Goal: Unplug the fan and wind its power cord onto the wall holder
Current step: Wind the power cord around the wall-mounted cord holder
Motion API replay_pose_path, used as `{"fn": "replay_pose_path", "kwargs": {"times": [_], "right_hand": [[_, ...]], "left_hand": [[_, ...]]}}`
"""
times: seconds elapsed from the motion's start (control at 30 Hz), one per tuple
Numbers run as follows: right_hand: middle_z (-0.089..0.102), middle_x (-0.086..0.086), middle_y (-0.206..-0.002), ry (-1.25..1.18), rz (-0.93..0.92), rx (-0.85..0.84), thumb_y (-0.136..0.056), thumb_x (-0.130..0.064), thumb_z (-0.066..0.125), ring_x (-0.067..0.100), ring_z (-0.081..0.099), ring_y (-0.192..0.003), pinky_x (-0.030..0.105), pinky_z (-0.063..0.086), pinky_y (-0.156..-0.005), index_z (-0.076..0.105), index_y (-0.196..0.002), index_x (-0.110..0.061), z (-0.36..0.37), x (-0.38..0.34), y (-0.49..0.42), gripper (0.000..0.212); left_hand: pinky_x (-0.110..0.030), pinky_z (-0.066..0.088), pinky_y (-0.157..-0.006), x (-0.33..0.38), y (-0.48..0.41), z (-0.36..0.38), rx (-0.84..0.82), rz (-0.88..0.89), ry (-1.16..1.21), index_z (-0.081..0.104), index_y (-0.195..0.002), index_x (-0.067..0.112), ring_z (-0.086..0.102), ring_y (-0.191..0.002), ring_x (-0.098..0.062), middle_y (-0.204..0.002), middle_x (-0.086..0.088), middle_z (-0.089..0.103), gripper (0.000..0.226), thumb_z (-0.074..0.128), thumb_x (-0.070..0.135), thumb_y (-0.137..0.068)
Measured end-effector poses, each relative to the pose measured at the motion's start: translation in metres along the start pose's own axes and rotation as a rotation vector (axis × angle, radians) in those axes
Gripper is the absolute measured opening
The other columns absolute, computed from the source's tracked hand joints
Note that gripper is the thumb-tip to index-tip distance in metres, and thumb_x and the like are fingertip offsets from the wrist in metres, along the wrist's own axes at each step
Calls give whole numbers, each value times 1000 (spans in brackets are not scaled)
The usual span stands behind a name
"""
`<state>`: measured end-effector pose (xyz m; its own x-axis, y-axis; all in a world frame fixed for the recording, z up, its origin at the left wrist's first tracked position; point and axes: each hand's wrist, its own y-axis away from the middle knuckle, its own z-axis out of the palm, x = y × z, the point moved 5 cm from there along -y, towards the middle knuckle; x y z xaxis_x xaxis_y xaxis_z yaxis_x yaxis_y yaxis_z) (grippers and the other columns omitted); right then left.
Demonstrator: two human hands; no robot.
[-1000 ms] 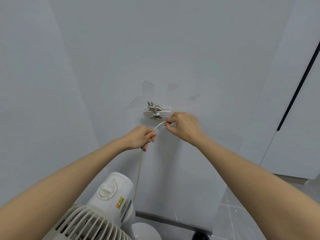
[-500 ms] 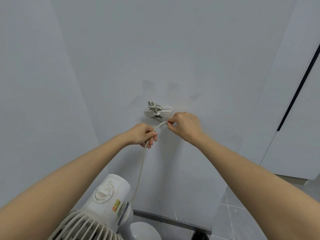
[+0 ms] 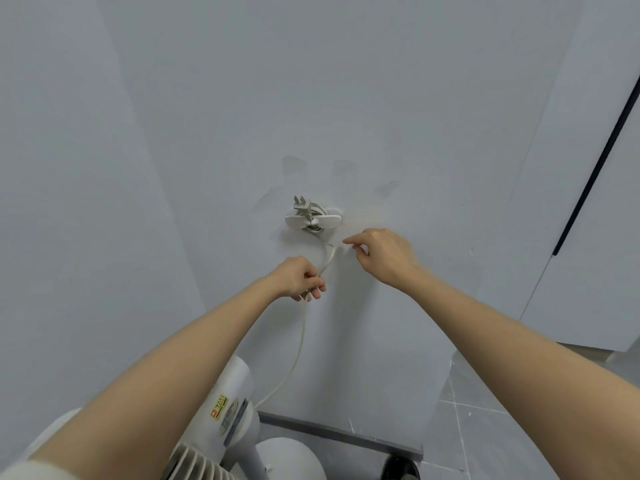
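Observation:
A white wall holder (image 3: 313, 220) is stuck on the pale wall, with cord coils wound behind its wings and the grey plug (image 3: 302, 205) sticking up at its top left. The white power cord (image 3: 298, 344) drops from the holder through my left hand (image 3: 298, 278), which is closed on it, and runs down to the white fan (image 3: 221, 420) at the bottom. My right hand (image 3: 381, 255) hovers just right of the cord below the holder, fingers loosely apart, holding nothing.
The fan's round base (image 3: 294, 459) stands on the grey tiled floor by a dark skirting strip (image 3: 346, 434). A white door or cabinet panel with a black vertical line (image 3: 595, 168) is to the right. A wall corner runs down the left.
My right hand has let go of the cord and drawn slightly right. My left hand has slid lower along the cord. The view has tilted so the fan sits lower.

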<state>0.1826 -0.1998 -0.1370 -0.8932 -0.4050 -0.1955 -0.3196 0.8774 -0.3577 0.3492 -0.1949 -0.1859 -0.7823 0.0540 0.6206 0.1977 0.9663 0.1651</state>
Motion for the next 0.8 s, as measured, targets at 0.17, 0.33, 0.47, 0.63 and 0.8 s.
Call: {"fn": "replay_pose_path", "kwargs": {"times": [0.17, 0.33, 0.47, 0.63, 0.8], "right_hand": [[63, -2, -123, -18, 51, 18, -97, -18, 41, 22, 55, -117, 33, 47, -82, 64, -124, -29, -4, 12, 7, 37], [64, -2, -124, -60, 80, 13, -96, -14, 42, 22, 57, -117, 34, 49, -84, 66, -122, -25, -4, 23, 13, 37], [67, 2, -121, -147, 88, 19, -95, -12, 44, 23, 59, -112, 33, 50, -87, 68, -120, -21, 2, 28, 15, 36], [69, 2, -119, -208, 72, 10, -94, -11, 45, 23, 62, -106, 34, 50, -90, 70, -116, -18, 13, 29, 14, 34], [71, -2, -114, -242, 105, 11, -92, -13, 45, 20, 63, -104, 35, 53, -86, 71, -114, -21, 22, 34, 11, 34]], "left_hand": [[-21, 46, -57, -10, -16, 8, 78, -48, -160, 73, -91, 4, 58, -63, -17, -95, -12, 74, 19, 58, 16, -90], [-29, 43, -75, -21, -24, 10, 229, -140, -378, 69, -101, 8, 62, -101, -30, -108, -13, 68, 20, 56, 21, -92], [-32, 44, -80, -32, -28, 14, 255, -205, -455, 64, -109, 8, 60, -109, -31, -115, -13, 64, 26, 54, 26, -93], [-37, 54, -85, -45, -38, 24, 189, -254, -373, 67, -103, 6, 67, -97, -30, -106, -11, 70, 27, 57, 28, -91], [-37, 53, -84, -53, -43, 30, 174, -269, -373, 66, -104, 4, 67, -96, -31, -104, -16, 69, 32, 52, 31, -93]]}}
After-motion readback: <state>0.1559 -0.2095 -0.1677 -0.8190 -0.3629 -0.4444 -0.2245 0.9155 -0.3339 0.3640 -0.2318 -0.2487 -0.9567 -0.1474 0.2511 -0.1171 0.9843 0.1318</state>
